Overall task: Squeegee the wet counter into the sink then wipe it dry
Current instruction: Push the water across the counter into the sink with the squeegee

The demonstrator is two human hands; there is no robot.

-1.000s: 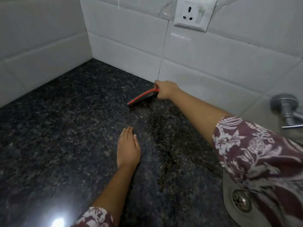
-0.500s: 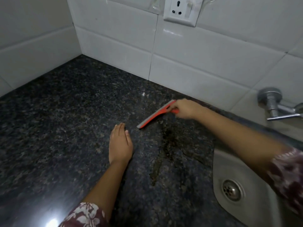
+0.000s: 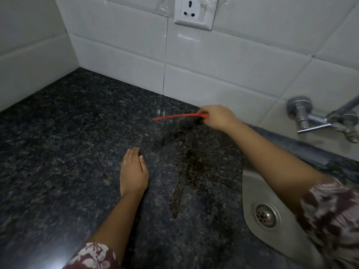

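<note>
1. Head view, only cam I've got. My R hand [image 3: 217,117] is curled round the handle end of the red squeegee [image 3: 180,116], at the back of the counter [image 3: 58,152] near the tiled wall [image 3: 213,65]. The blade points left, away from the sink [image 3: 250,191].
2. The squeegee looks thin and a bit blurred. Can't tell if its edge is touching the stone or is just above it.
3. L hand [image 3: 134,171] lies flat, palm down, fingers straight and holding nothing, just left of the wet patch [image 3: 190,158].
4. The patch runs from under the squeegee towards me in a ragged streak. It stops short of the sink rim, so the water isn't in the basin yet. No cloth in sight for drying.
5. My guess at the step: set the blade behind the water, then pull right towards the drain [image 3: 266,215].
6. Risks:
 - Blade tilted or pressed unevenly: it skips and leaves streaks.
 - Blade shorter than the streak is long: the near tail gets missed, so I'd need a 2nd pass.
 - Pulling too fast: water rides round the blade tip towards my L hand.
 - Wrong angle: water goes off the front edge, not into the sink.
 - Wet handle: grip could slip.
 - Splashing up the wall is bad w/ the socket [image 3: 194,12] above.
</note>
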